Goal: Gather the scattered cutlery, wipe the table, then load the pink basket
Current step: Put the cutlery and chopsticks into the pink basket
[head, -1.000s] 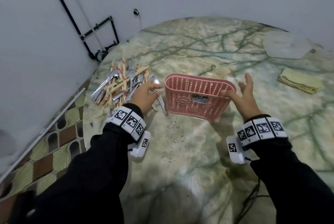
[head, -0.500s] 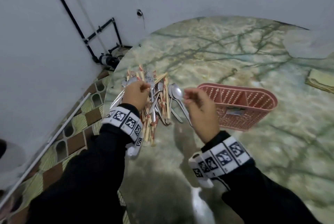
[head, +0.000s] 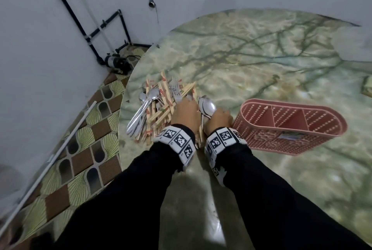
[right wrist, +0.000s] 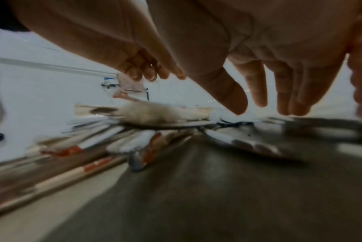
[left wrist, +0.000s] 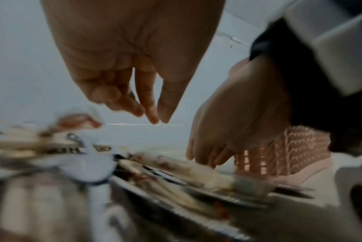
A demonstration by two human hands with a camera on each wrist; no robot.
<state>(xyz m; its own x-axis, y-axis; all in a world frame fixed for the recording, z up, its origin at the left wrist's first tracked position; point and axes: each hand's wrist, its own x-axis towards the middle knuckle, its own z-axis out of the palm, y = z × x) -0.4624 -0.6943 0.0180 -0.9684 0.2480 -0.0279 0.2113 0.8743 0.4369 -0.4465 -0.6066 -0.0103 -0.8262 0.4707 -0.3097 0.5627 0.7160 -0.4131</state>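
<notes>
At the table's left edge I hover both hands, left hand and right hand, fingers loosely apart and holding nothing, over the heaped spoons and chopsticks, the pink basket just beside for loading.

Your head camera looks steeply down and forward over both sleeves onto the tabletop. Each wrist camera sits low, just above that surface (both blurred), looking along its own palm. All three share the cutlery pile and the two hands.
</notes>
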